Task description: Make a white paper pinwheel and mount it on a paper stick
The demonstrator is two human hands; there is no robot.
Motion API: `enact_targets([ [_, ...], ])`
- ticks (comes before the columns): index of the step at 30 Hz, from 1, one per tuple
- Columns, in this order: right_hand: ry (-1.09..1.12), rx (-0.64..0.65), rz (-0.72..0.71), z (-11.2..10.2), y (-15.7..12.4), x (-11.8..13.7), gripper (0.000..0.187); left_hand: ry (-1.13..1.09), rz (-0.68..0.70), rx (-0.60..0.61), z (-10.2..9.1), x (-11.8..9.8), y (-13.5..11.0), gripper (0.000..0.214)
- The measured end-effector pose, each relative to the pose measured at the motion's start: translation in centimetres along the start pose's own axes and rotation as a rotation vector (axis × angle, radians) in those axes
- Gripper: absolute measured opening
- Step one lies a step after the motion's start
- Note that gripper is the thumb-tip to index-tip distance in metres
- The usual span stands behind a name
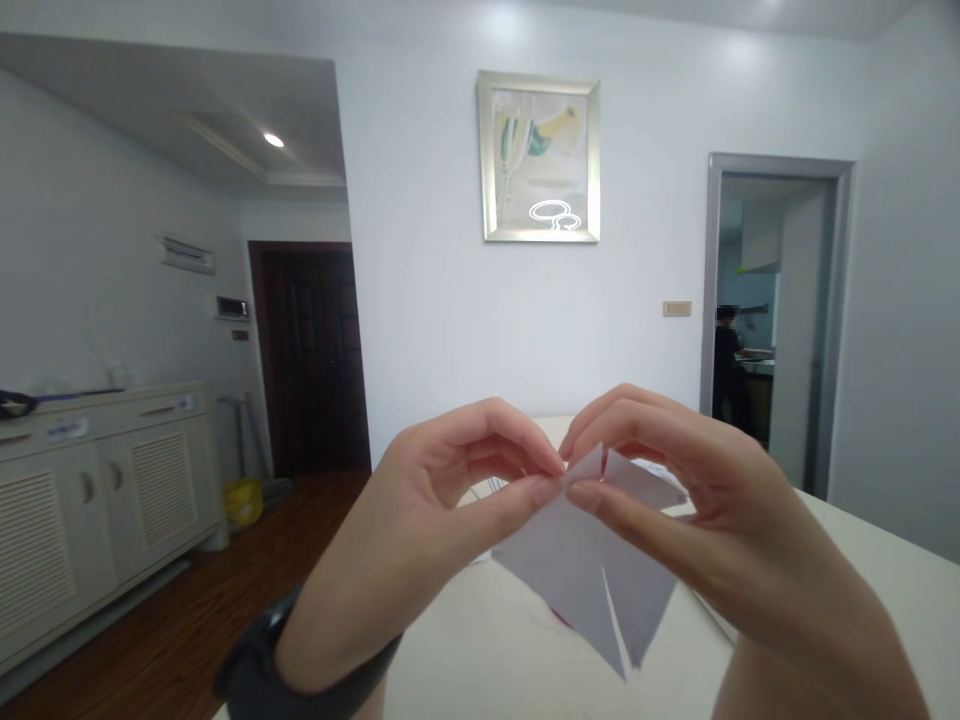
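A piece of white paper point(559, 565), folded and with slits between its pointed flaps, is held up above the table. My left hand point(480, 460) pinches its upper edge between thumb and fingertips. Close beside it, my right hand point(667, 460) grips the same edge, thumb in front and fingers behind. The fingertips of both hands almost meet at the top of the paper. One narrow slit runs up from the lower point, and another opens at the top by my right thumb. A dark band circles my left wrist.
The white table point(465, 650) lies beneath my hands, with papers partly hidden behind them. A louvered cabinet point(105, 500) stands at left, near a yellow bucket point(244, 502). A framed picture point(540, 157) hangs ahead. Through the doorway at right, a person point(727, 370) stands.
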State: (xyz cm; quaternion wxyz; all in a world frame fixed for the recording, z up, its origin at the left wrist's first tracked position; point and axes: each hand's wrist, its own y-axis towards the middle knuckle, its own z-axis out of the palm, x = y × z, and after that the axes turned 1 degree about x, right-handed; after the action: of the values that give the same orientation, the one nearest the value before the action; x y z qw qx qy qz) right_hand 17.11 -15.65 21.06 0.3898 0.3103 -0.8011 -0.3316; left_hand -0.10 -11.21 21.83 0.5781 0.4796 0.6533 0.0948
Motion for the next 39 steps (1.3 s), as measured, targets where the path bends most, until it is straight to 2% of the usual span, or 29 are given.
enact_targets([
  [9,0.026,-0.043,0.081,-0.1,-0.3,-0.2,0.009,0.097,0.03,-0.108,0.0,0.7,-0.4,0.008],
  [15,0.025,-0.041,0.084,-0.2,-0.3,0.5,0.009,0.137,-0.002,-0.057,0.1,0.2,-0.4,0.012],
  [26,-0.007,-0.054,0.056,0.0,0.0,0.3,0.012,0.136,0.061,-0.119,0.9,-0.4,-0.5,0.009],
  [39,0.068,-0.039,0.077,0.1,-0.1,0.2,0.009,0.22,0.119,-0.112,0.9,-0.1,-0.4,0.015],
])
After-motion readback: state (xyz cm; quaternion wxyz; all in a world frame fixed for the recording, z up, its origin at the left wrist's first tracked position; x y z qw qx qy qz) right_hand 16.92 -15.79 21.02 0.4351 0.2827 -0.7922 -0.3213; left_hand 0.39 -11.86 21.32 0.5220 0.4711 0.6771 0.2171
